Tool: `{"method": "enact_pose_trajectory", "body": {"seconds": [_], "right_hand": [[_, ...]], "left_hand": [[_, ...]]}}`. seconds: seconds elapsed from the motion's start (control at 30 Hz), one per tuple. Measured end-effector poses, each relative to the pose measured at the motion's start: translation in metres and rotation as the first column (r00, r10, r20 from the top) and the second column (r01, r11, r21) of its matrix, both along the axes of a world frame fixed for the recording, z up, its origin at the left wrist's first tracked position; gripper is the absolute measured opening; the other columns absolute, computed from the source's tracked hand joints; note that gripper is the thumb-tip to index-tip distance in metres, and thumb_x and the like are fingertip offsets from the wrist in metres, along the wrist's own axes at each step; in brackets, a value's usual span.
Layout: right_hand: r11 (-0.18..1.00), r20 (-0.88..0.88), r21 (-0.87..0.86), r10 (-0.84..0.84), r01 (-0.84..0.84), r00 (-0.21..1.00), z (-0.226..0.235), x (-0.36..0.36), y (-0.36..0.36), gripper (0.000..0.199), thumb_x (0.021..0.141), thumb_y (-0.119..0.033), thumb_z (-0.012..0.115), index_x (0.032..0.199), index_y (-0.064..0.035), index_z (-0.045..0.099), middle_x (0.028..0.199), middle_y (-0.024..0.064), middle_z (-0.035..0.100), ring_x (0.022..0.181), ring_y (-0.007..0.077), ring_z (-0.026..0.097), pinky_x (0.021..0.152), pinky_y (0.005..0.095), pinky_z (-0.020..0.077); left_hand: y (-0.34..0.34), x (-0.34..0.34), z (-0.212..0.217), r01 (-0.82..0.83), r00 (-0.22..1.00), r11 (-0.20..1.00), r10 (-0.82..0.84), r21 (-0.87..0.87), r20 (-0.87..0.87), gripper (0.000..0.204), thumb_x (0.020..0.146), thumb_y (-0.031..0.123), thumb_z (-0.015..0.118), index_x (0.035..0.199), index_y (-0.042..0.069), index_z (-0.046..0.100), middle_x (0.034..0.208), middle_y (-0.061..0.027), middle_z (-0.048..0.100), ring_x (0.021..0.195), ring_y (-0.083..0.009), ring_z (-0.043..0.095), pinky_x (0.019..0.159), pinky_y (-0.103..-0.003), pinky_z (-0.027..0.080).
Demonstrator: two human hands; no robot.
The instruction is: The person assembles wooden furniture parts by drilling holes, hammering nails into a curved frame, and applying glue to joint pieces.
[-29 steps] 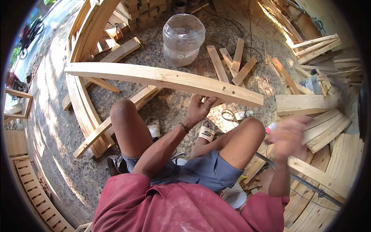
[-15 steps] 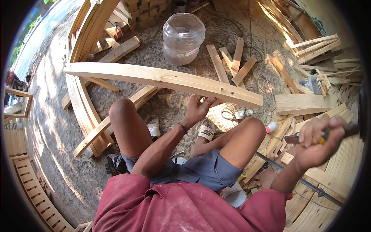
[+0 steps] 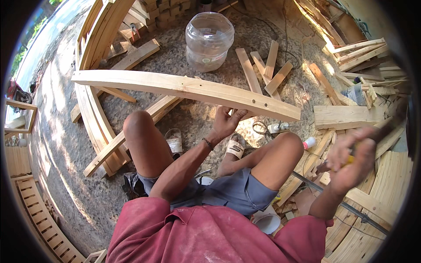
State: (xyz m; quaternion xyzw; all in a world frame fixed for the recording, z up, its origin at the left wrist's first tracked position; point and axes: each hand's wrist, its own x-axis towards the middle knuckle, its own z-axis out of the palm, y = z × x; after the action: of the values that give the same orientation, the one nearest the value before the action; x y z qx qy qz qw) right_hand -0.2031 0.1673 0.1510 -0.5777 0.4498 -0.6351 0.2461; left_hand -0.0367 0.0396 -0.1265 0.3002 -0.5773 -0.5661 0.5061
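A long, pale wooden beam [image 3: 184, 87] lies crosswise above my knees, with two dark holes near its right end. My left hand [image 3: 226, 123] is at the beam's near lower edge, fingers curled and thumb against the wood; part of its grip is hidden beneath. Out to the right, my right hand [image 3: 351, 162] is raised and closed around a hammer [image 3: 389, 125] with a dark shaft and yellow on its grip. Motion blurs this hand, and the hammer's far end fades into the dark rim of the picture.
A clear plastic jug [image 3: 209, 41] stands beyond the beam, near loose wood offcuts [image 3: 272, 61]. Curved timbers [image 3: 98, 30] and pliers [image 3: 134, 31] are at far left. Stacked boards [image 3: 351, 116] and a metal bar [image 3: 337, 199] lie right. A white bucket [image 3: 267, 222] sits by my right thigh.
My right hand has shifted slightly left with the hammer, whose shaft is now tilted more steeply upward. The left hand and beam have hardly moved.
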Motion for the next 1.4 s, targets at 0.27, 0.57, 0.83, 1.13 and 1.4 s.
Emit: {"method": "enact_pose_trajectory", "body": {"seconds": [0.27, 0.57, 0.83, 1.13, 1.4], "right_hand": [[0.772, -0.596, 0.583, 0.196, 0.253, 0.779, -0.093, -0.006, -0.007, 0.029, 0.100, -0.027, 0.059, 0.094, 0.0010, 0.059, 0.069, 0.0038, 0.055, 0.066, 0.0119, 0.051, 0.062, 0.0314, 0.0427], [0.839, -0.314, 0.504, -0.044, 0.205, 0.949, -0.074, -0.009, -0.014, 0.030, 0.102, -0.030, 0.057, 0.095, -0.0008, 0.059, 0.074, -0.0005, 0.053, 0.069, 0.0082, 0.047, 0.063, 0.0272, 0.0403], [0.804, -0.405, 0.538, -0.014, 0.251, 0.914, -0.086, -0.015, -0.005, 0.030, 0.100, -0.028, 0.061, 0.092, 0.0004, 0.060, 0.066, 0.0004, 0.051, 0.062, 0.0086, 0.046, 0.056, 0.0280, 0.0386], [0.812, -0.532, 0.529, 0.090, 0.247, 0.842, -0.109, -0.013, -0.012, 0.030, 0.098, -0.026, 0.063, 0.092, 0.0033, 0.059, 0.066, 0.0163, 0.059, 0.057, 0.0232, 0.057, 0.055, 0.0358, 0.0429], [0.884, -0.105, 0.458, -0.052, 0.094, 0.993, -0.065, -0.010, -0.010, 0.031, 0.105, -0.033, 0.050, 0.099, -0.0022, 0.055, 0.061, -0.0031, 0.046, 0.048, 0.0061, 0.041, 0.046, 0.0238, 0.0332]], "left_hand": [[-0.004, 0.000, 0.005, 0.032, 0.999, 0.998, -0.031, -0.053, 0.023, 0.032, 0.096, 0.022, 0.068, 0.118, -0.001, 0.067, 0.109, -0.0103, 0.073, 0.103, -0.0182, 0.066, 0.091, -0.036, 0.050], [0.000, 0.004, 0.009, 0.034, 0.996, 0.996, -0.026, -0.087, 0.090, 0.034, 0.095, 0.026, 0.068, 0.115, -0.002, 0.068, 0.105, -0.0144, 0.073, 0.102, -0.0232, 0.067, 0.091, -0.037, 0.050], [-0.010, 0.003, 0.007, 0.041, 0.990, 0.995, -0.027, -0.096, 0.140, 0.032, 0.097, 0.023, 0.066, 0.116, -0.002, 0.067, 0.104, -0.0149, 0.073, 0.100, -0.0238, 0.069, 0.089, -0.037, 0.051], [-0.013, -0.002, 0.012, 0.025, 0.995, 0.994, -0.015, -0.104, 0.097, 0.032, 0.097, 0.024, 0.065, 0.116, -0.002, 0.067, 0.105, -0.0174, 0.073, 0.099, -0.0260, 0.069, 0.088, -0.038, 0.052], [-0.012, 0.001, 0.003, 0.028, 0.995, 0.992, -0.016, -0.120, 0.101, 0.036, 0.099, 0.030, 0.064, 0.113, -0.002, 0.068, 0.101, -0.0145, 0.073, 0.094, -0.0179, 0.065, 0.083, -0.035, 0.051]]}}
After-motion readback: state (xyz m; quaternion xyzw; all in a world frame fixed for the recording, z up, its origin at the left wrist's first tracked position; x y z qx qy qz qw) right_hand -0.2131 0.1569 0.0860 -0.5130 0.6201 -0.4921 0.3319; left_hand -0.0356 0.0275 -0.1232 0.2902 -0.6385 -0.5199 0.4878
